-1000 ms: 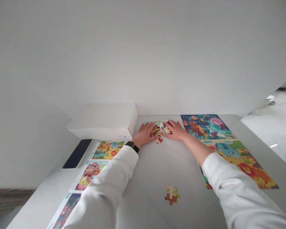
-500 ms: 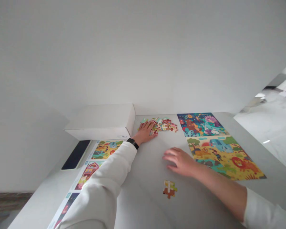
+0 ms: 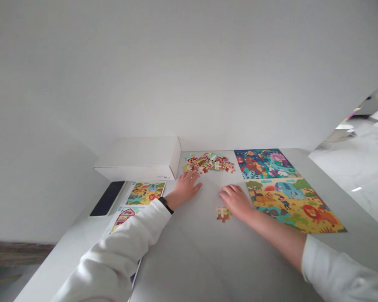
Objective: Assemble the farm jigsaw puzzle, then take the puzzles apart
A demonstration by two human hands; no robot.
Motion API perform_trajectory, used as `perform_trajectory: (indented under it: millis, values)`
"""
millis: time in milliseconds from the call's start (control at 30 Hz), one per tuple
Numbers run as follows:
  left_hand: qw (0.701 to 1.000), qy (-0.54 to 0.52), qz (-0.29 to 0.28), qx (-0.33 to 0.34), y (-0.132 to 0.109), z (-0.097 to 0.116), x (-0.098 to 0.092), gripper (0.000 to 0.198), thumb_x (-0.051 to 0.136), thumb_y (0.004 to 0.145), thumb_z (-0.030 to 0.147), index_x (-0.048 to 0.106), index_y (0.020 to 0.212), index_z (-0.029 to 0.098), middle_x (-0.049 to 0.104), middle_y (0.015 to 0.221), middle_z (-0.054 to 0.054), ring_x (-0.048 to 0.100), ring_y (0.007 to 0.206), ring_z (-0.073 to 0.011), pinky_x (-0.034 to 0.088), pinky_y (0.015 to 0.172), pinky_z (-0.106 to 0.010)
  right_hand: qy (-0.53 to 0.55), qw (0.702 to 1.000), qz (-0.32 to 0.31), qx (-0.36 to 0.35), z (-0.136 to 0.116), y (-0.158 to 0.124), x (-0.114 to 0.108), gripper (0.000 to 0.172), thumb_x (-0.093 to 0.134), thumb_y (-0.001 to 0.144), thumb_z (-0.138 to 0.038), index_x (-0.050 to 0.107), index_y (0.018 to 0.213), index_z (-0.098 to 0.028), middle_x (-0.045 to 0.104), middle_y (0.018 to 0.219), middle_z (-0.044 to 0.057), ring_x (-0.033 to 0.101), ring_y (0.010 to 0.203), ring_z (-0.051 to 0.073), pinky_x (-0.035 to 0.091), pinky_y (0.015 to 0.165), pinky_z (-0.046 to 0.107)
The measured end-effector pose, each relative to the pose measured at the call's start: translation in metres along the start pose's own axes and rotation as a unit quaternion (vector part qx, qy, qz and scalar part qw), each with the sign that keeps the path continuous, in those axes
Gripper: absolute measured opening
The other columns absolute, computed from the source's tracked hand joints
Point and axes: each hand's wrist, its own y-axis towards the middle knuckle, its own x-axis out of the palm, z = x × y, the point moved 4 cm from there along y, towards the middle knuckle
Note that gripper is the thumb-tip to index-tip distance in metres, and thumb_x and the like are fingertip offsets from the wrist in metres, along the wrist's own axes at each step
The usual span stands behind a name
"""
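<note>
My left hand [image 3: 185, 188] lies flat on the white table [image 3: 189, 256], fingers apart, just in front of a pile of loose puzzle pieces [image 3: 208, 162]. My right hand [image 3: 237, 200] rests palm down beside a small joined cluster of puzzle pieces [image 3: 223, 214], which lies at its left edge. Whether the fingers touch that cluster I cannot tell. Neither hand holds anything. Both arms wear white sleeves, and a dark band sits on the left wrist.
Two finished puzzles lie to the right: a blue one [image 3: 264, 163] at the back and a yellow one [image 3: 292, 203] nearer. A white box [image 3: 138, 158] stands at the back left, a dark phone [image 3: 107, 198] and a picture sheet [image 3: 135, 201] beside it.
My left hand has drawn back from the pile of pieces toward me. My right hand left the pile earlier and now rests beside the small joined cluster.
</note>
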Motion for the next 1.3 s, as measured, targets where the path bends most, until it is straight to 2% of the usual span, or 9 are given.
perform_trajectory:
  millis: [100, 167, 333, 467, 567, 800, 967, 1100, 1300]
  values:
    - [1.000, -0.005, -0.016, 0.020, -0.014, -0.002, 0.007, 0.050, 0.052, 0.106, 0.047, 0.060, 0.149, 0.023, 0.057, 0.157, -0.016, 0.054, 0.143, -0.0344, 0.047, 0.120, -0.052, -0.003, 0.999, 0.006, 0.039, 0.011, 0.034, -0.011, 0.026, 0.061, 0.099, -0.010, 0.078, 0.114, -0.022, 0.074, 0.114, 0.014, 0.064, 0.113, 0.030, 0.050, 0.102, 0.045]
    - [1.000, -0.009, -0.013, 0.027, -0.013, -0.006, 0.010, 0.054, 0.049, 0.107, 0.045, 0.055, 0.154, 0.020, 0.055, 0.159, -0.017, 0.052, 0.146, -0.0334, 0.045, 0.123, -0.051, 0.026, 0.999, 0.020, 0.034, 0.004, 0.034, -0.019, 0.028, 0.056, 0.102, -0.011, 0.078, 0.116, -0.021, 0.075, 0.112, 0.012, 0.066, 0.106, 0.027, 0.052, 0.098, 0.042]
    - [1.000, 0.001, -0.018, 0.020, 0.001, -0.012, 0.013, 0.056, 0.045, 0.108, 0.044, 0.054, 0.156, 0.015, 0.051, 0.165, -0.020, 0.047, 0.153, -0.0350, 0.038, 0.129, -0.054, 0.084, 0.995, -0.014, -0.046, -0.045, -0.039, -0.016, 0.016, 0.065, 0.102, -0.021, 0.077, 0.112, -0.023, 0.076, 0.112, 0.008, 0.069, 0.104, 0.025, 0.055, 0.096, 0.041]
    - [1.000, -0.004, -0.014, 0.024, 0.005, -0.003, 0.014, 0.057, 0.046, 0.107, 0.047, 0.054, 0.157, 0.021, 0.049, 0.168, -0.016, 0.044, 0.156, -0.0361, 0.036, 0.129, -0.057, 0.069, 0.997, -0.017, -0.035, -0.055, -0.070, -0.002, 0.037, 0.072, 0.100, -0.033, 0.071, 0.135, -0.020, 0.073, 0.133, 0.013, 0.066, 0.123, 0.031, 0.053, 0.109, 0.048]
    - [0.998, -0.011, -0.021, 0.060, 0.006, 0.013, 0.014, 0.058, 0.048, 0.107, 0.047, 0.053, 0.158, 0.023, 0.053, 0.165, -0.013, 0.047, 0.155, -0.0342, 0.034, 0.131, -0.056, 0.044, 0.999, -0.022, -0.004, -0.036, -0.045, 0.009, 0.044, 0.066, 0.103, -0.037, 0.067, 0.142, -0.017, 0.068, 0.144, 0.018, 0.063, 0.132, 0.033, 0.047, 0.118, 0.053]
    - [0.998, 0.004, -0.025, 0.060, 0.015, 0.028, 0.003, 0.058, 0.050, 0.107, 0.045, 0.051, 0.158, 0.019, 0.059, 0.159, -0.018, 0.052, 0.151, -0.0322, 0.038, 0.127, -0.055, 0.011, 0.996, -0.049, 0.079, 0.017, 0.058, 0.027, 0.051, 0.049, 0.109, -0.041, 0.057, 0.154, -0.018, 0.052, 0.165, 0.020, 0.046, 0.154, 0.036, 0.028, 0.129, 0.065]
    - [0.997, -0.044, -0.012, 0.054, -0.008, 0.034, -0.011, 0.054, 0.053, 0.107, 0.045, 0.056, 0.154, 0.017, 0.063, 0.154, -0.018, 0.057, 0.146, -0.0299, 0.041, 0.126, -0.052, 0.031, 0.992, -0.066, 0.107, 0.026, 0.079, 0.029, 0.056, 0.044, 0.110, -0.042, 0.050, 0.161, -0.019, 0.045, 0.171, 0.017, 0.032, 0.162, 0.038, 0.019, 0.130, 0.070]
    - [0.990, -0.101, 0.004, 0.094, -0.054, 0.056, -0.022, 0.052, 0.057, 0.106, 0.046, 0.059, 0.151, 0.021, 0.064, 0.153, -0.015, 0.057, 0.146, -0.0301, 0.044, 0.126, -0.052, 0.027, 0.990, -0.018, 0.136, 0.039, 0.048, 0.012, 0.061, 0.050, 0.107, -0.041, 0.048, 0.164, -0.020, 0.042, 0.173, 0.015, 0.034, 0.161, 0.035, 0.020, 0.133, 0.060]
    - [0.975, -0.171, -0.004, 0.140, -0.122, 0.104, -0.029, 0.055, 0.063, 0.103, 0.046, 0.058, 0.154, 0.025, 0.059, 0.159, -0.014, 0.049, 0.154, -0.0329, 0.042, 0.129, -0.055, -0.012, 0.949, 0.015, 0.315, 0.105, -0.085, -0.026, 0.054, 0.049, 0.106, -0.042, 0.058, 0.155, -0.020, 0.052, 0.164, 0.019, 0.041, 0.155, 0.038, 0.026, 0.129, 0.061]
